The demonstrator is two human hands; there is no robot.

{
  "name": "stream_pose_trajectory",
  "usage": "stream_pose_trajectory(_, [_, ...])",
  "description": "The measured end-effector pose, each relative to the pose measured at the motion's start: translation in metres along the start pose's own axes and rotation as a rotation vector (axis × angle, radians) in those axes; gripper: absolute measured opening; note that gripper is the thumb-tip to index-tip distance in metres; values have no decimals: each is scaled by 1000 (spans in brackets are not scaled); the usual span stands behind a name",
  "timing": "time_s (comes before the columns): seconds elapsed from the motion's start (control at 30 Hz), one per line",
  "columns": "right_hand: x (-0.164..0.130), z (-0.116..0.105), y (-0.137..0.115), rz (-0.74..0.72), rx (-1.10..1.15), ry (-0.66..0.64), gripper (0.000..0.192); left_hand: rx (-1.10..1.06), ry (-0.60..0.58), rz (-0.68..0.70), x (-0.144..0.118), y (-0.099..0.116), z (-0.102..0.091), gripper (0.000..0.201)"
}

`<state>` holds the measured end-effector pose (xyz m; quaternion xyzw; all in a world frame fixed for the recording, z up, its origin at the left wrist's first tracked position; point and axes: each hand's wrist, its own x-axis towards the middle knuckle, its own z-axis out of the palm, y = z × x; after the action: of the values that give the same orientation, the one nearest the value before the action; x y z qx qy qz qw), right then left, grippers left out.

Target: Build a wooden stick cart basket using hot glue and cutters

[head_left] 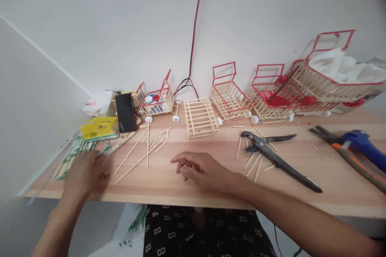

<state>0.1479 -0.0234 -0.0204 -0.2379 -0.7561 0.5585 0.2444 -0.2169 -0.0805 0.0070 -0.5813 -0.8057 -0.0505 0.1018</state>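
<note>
My left hand (83, 170) is at the left of the table, over or beside the green-and-white wrapped wooden sticks (66, 160); its fingertips are hidden, so I cannot tell whether it grips any. My right hand (200, 168) rests on the wood near the front edge, fingers loosely bent and apart, holding nothing. Between the hands lie long loose sticks (131, 174) and a group of short cut sticks (157, 138). Beyond my right hand a small stick-built basket (200, 118) sits without a red handle.
Along the wall stand stick carts with red trim (230, 100), one holding bottle caps (155, 98). Black pliers (277, 156) and orange-and-grey cutters (352, 156) lie right, beside a blue tool handle (366, 148). A dark phone (126, 112) leans near a yellow packet (99, 128).
</note>
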Motion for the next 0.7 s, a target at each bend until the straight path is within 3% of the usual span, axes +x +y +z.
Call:
stream_pose_trajectory(0.13, [1, -1, -3, -3, 17, 50, 30, 3, 71, -111, -9, 9, -25, 35])
stream_pose_trajectory(0.23, [2, -2, -4, -26, 52, 120, 32, -175, 39, -181, -27, 30, -44, 33])
stream_pose_trajectory(0.3, [2, -3, -4, -49, 114, 163, 39, -366, 26, -103, -43, 50, -49, 26])
stream_pose_trajectory(0.47, [3, -5, -5, -160, 282, 206, 48, -725, -135, 127, -84, 111, -38, 32])
stream_pose_trajectory(0.63, [3, -8, -14, -146, 383, 219, 43, -957, -267, 135, -108, 159, -26, 28])
stream_pose_trajectory(0.7, [3, -11, -16, -111, 373, 255, 49, -1034, -325, 121, -114, 172, -23, 31])
